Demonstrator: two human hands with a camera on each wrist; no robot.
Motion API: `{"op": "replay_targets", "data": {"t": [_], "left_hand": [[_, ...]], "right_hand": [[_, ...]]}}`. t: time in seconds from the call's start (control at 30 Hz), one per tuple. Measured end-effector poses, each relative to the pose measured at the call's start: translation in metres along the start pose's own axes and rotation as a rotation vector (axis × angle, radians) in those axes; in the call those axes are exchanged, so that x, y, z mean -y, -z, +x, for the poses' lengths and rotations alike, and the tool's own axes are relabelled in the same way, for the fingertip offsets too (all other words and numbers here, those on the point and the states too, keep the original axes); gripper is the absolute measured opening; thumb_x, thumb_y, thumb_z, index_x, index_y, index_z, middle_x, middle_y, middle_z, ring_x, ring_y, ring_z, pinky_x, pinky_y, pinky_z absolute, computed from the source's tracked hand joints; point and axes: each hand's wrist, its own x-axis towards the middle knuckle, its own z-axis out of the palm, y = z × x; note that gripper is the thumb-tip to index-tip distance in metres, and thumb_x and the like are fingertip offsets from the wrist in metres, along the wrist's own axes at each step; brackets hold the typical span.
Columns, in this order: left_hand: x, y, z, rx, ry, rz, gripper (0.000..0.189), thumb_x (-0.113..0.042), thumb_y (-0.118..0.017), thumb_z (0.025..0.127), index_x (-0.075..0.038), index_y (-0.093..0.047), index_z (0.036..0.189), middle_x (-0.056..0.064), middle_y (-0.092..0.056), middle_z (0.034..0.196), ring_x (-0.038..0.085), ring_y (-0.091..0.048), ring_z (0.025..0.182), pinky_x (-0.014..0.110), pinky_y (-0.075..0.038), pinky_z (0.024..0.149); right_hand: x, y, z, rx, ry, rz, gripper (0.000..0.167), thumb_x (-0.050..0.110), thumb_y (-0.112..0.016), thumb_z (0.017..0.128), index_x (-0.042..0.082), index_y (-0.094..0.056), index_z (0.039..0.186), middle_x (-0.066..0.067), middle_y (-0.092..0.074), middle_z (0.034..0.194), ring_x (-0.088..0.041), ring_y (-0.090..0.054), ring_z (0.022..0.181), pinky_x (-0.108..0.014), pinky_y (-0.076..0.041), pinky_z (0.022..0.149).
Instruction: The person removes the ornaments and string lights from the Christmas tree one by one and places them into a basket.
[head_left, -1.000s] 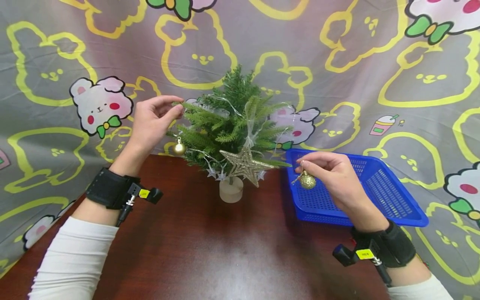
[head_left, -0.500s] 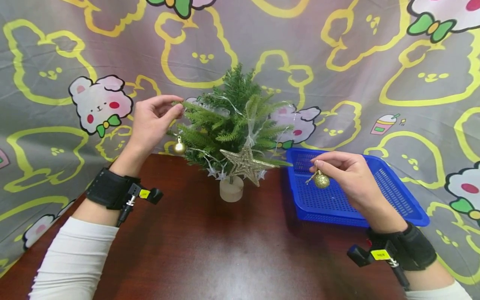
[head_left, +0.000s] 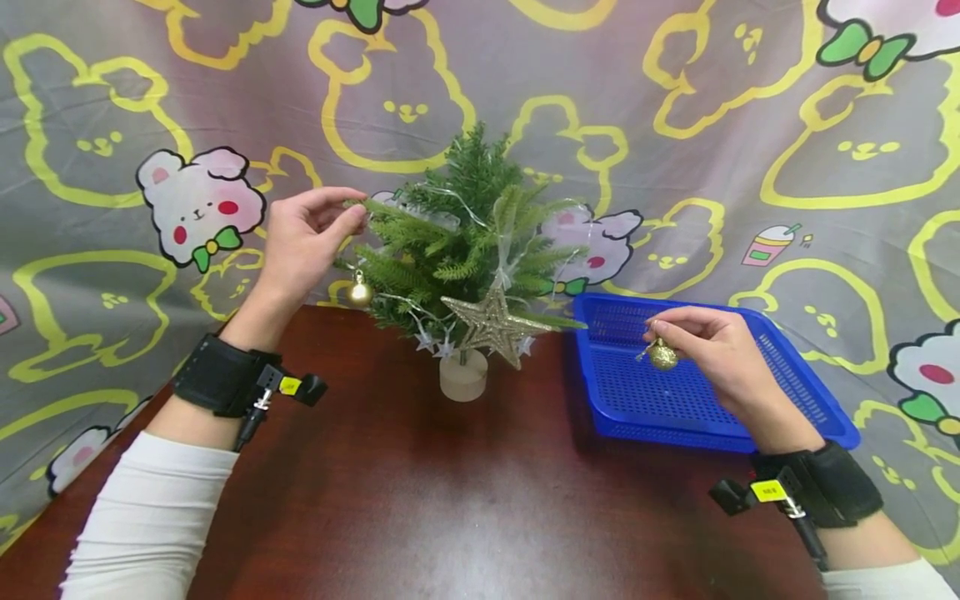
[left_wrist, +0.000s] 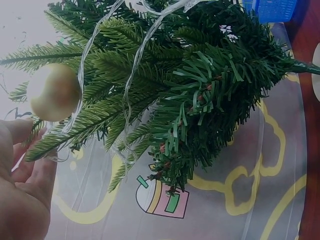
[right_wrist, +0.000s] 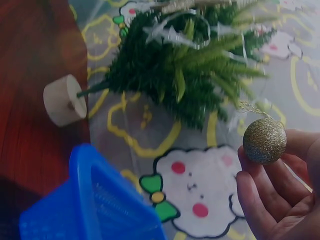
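Note:
A small Christmas tree (head_left: 450,242) stands on a pale round base (head_left: 462,377). At its left side my left hand (head_left: 303,233) pinches a branch tip between thumb and index finger. Just below hangs a smooth gold bauble (head_left: 360,289), also seen close in the left wrist view. A glittery gold star (head_left: 495,323) hangs at the tree's lower front. My right hand (head_left: 712,346) pinches the loop of a glittery gold bauble (head_left: 663,356) over the blue basket. The right wrist view shows that glittery bauble (right_wrist: 265,141) in front of the curled fingers.
A blue plastic basket (head_left: 637,425) stands on the dark wooden table (head_left: 390,483), right of the tree. Clear wire with small star lights (head_left: 444,346) winds through the branches. A grey patterned cloth (head_left: 247,100) hangs behind the table.
My right hand has moved to the right, away from the tree, carrying the glittery bauble over the basket. The left hand stays at the branch tip.

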Motion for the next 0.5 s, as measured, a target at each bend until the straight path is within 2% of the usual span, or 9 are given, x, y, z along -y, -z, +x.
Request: {"op": "replay_targets", "data": {"t": [0.17, 0.3, 0.5], "left_hand": [[0.000, -0.001, 0.000, 0.000, -0.004, -0.019, 0.024, -0.016, -0.068, 0.094, -0.001, -0.072, 0.113, -0.015, -0.073, 0.079, 0.002, -0.069, 0.074, 0.016, -0.052, 0.066], [0.000, -0.001, 0.000, 0.003, -0.004, -0.026, 0.025, -0.015, -0.067, 0.094, 0.000, -0.071, 0.113, -0.017, -0.072, 0.079, 0.001, -0.069, 0.074, 0.015, -0.054, 0.071], [-0.001, 0.000, -0.002, -0.002, 0.000, -0.020, 0.025, -0.016, -0.067, 0.094, 0.000, -0.071, 0.113, -0.018, -0.072, 0.078, 0.002, -0.069, 0.074, 0.017, -0.054, 0.071]], "right_hand": [[-0.015, 0.008, 0.000, -0.008, -0.066, 0.023, 0.012, 0.013, -0.065, 0.096, 0.011, -0.076, 0.101, 0.011, -0.077, 0.086, -0.002, -0.072, 0.078, -0.019, -0.054, 0.066], [-0.024, 0.012, -0.001, -0.015, -0.088, 0.070, 0.011, 0.013, -0.065, 0.095, 0.011, -0.076, 0.100, 0.010, -0.077, 0.086, -0.002, -0.072, 0.078, -0.020, -0.056, 0.064], [-0.034, 0.017, -0.002, -0.024, -0.139, 0.107, 0.011, 0.014, -0.066, 0.095, 0.013, -0.076, 0.100, 0.012, -0.077, 0.086, -0.001, -0.072, 0.077, -0.019, -0.056, 0.063]]}}
